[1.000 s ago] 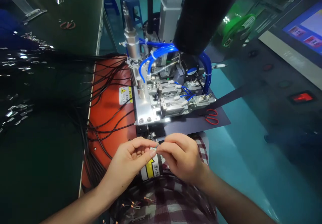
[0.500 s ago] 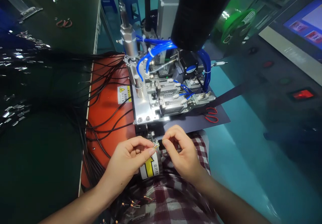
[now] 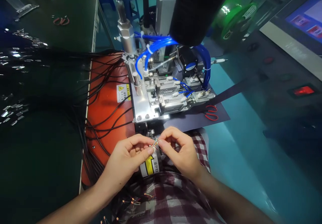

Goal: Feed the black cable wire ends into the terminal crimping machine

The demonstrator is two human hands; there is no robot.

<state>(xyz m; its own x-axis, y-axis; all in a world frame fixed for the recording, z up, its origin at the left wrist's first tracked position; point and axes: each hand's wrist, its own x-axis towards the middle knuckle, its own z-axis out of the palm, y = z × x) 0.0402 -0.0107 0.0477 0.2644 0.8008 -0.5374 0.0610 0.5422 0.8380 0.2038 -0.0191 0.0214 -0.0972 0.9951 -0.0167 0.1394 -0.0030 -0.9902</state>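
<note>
Between the fingertips of both hands are thin coloured wire ends (image 3: 155, 144), yellow, white and reddish. My left hand (image 3: 133, 153) pinches them from the left between thumb and forefinger. My right hand (image 3: 177, 148) is closed at their other side, thumb and forefinger pinched on the tips. Just below the fingers is a round drum with a white label and yellow arrow (image 3: 149, 166). Right ahead stands a metal machine (image 3: 161, 93) with cylinders and blue air tubes (image 3: 163, 42). Where the held wires continue behind my left hand is hidden.
Black cables (image 3: 108, 113) run over the orange machine base (image 3: 100, 93) from the dark table (image 3: 50, 170) at left. Red-handled scissors (image 3: 211, 113) lie on the grey plate. Stripped cable ends (image 3: 134, 202) rest near my lap. A control panel (image 3: 284, 49) with a lit red switch is at right.
My right hand has moved left to meet the wire ends, and its fingertips now pinch them. My left hand stays almost in place. The view has shifted slightly.
</note>
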